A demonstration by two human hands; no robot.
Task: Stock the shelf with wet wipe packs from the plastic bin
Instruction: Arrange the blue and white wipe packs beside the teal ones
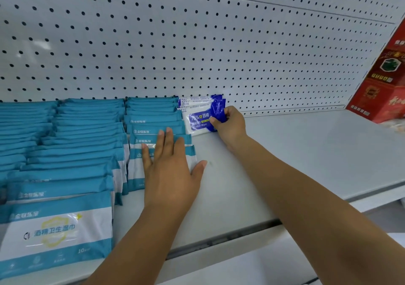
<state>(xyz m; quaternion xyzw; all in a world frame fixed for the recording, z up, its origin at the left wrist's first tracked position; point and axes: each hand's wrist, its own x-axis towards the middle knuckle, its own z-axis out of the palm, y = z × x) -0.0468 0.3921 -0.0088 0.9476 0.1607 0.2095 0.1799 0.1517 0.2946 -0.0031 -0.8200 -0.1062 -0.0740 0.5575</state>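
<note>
While my left grip (pixel 169 166) lay flat on the teal packs (pixel 151 111), my right grip (pixel 229 122) pinched the blue pack (pixel 197 120) just beside them; it needed seating upright, flush against them.

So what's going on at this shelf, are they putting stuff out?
A person is stocking a shelf. Their right hand grips a small stack of blue-and-white alcohol wipe packs at the back, by the pegboard wall. Their left hand lies flat on the nearest row of teal packs, which fill the shelf's left side. Red boxes stand at the far right.
</note>
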